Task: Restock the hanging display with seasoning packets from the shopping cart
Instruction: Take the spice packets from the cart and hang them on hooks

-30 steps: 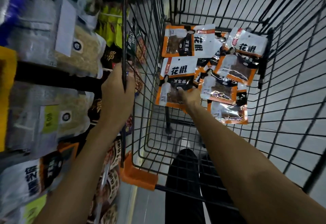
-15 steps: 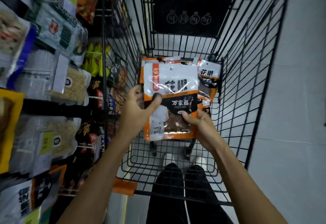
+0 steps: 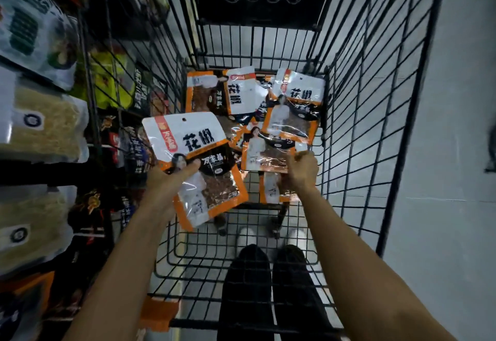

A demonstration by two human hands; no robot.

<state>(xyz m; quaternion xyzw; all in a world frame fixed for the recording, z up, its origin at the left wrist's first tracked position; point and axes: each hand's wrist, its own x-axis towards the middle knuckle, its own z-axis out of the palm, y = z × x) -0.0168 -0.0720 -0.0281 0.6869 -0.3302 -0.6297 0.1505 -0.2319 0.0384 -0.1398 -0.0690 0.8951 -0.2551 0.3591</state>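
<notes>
1. 1 seasoning packet [image 3: 198, 163], tilted, was held above the floor of the shopping cart [image 3: 362, 104] by the left grip [image 3: 163, 185], thumb across its front, fingers behind.
2. A 2nd packet [image 3: 265, 152], right of it, was pinched at its right corner by the curled right grip [image 3: 302, 169].
3. At least 4 more packets [image 3: 294, 104] lay in the cart beyond.

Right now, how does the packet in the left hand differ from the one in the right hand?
Left packet is lifted clear of the pile; right packet lies in that pile in the cart. Left hand lays a thumb across its packet's front; right hand pinches its packet's edge. Left packet shows white header and hang hole; right packet's header is hidden. Both: orange border, clear window.
</notes>
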